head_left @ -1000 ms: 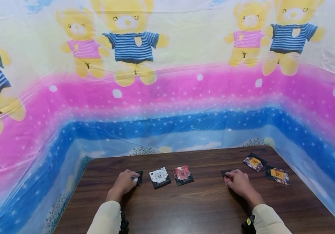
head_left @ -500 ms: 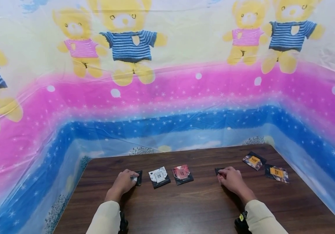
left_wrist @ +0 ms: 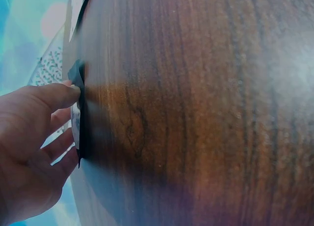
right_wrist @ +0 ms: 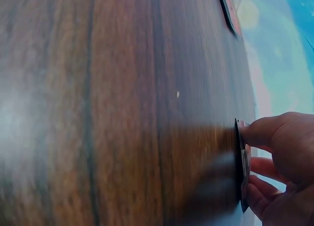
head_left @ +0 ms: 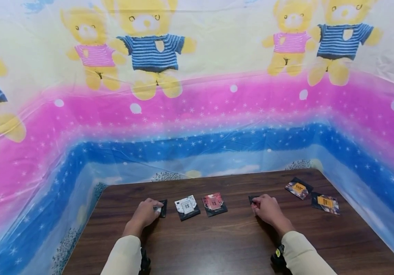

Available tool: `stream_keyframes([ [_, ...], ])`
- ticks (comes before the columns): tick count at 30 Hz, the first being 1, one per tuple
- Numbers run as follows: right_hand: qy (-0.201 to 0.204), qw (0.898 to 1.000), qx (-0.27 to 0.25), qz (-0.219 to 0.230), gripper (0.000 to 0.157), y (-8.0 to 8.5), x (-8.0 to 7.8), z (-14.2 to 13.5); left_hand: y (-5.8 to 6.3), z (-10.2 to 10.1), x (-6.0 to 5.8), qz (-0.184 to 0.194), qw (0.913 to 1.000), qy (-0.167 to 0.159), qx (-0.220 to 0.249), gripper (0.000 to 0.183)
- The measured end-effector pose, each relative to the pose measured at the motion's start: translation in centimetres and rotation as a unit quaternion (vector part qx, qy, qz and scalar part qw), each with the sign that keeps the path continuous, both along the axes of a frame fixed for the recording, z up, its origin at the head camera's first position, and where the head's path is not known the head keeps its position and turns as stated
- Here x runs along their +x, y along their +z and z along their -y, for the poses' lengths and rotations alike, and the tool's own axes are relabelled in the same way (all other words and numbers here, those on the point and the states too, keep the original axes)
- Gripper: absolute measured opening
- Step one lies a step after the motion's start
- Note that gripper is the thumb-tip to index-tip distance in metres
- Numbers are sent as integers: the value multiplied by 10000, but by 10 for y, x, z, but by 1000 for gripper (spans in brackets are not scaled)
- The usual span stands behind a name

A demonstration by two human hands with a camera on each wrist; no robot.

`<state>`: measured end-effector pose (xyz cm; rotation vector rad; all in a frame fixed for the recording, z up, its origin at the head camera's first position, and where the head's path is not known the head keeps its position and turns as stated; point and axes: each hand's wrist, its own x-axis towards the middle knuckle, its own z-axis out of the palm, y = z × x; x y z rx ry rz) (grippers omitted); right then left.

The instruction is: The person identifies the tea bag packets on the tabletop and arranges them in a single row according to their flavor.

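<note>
My left hand point(head_left: 146, 213) holds a small flat black-and-white sachet point(head_left: 163, 209) on the table's left part, fingers and thumb spread across it. The left wrist view shows the thumb at one end of that sachet point(left_wrist: 76, 123) and the fingertips along the rest. Toward the right, my right hand point(head_left: 269, 210) grips a black-and-red sachet point(head_left: 251, 199), most of it covered by the fingers. Between the hands lie a white-fronted sachet point(head_left: 187, 207) and a red-fronted one, the red sachet point(head_left: 214, 203), side by side with a narrow gap.
Two sachets with orange labels lie at the back right, one sachet point(head_left: 299, 188) slightly behind the other sachet point(head_left: 325, 203). The dark wooden table point(head_left: 197, 240) meets a bear-printed curtain point(head_left: 197, 152) at its back and sides.
My right hand has slid left with the black-and-red sachet, nearer the red-fronted one and farther from the orange-labelled pair. My left hand has stayed in place.
</note>
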<state>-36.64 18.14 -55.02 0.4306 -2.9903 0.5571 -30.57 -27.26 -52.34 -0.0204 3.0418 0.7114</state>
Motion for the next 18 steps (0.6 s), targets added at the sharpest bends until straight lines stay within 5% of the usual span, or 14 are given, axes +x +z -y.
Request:
stream_keyframes([
  [18, -3, 9998, 197, 7, 34, -1, -3, 19, -1, -1, -3, -16, 10000, -23, -40, 29],
])
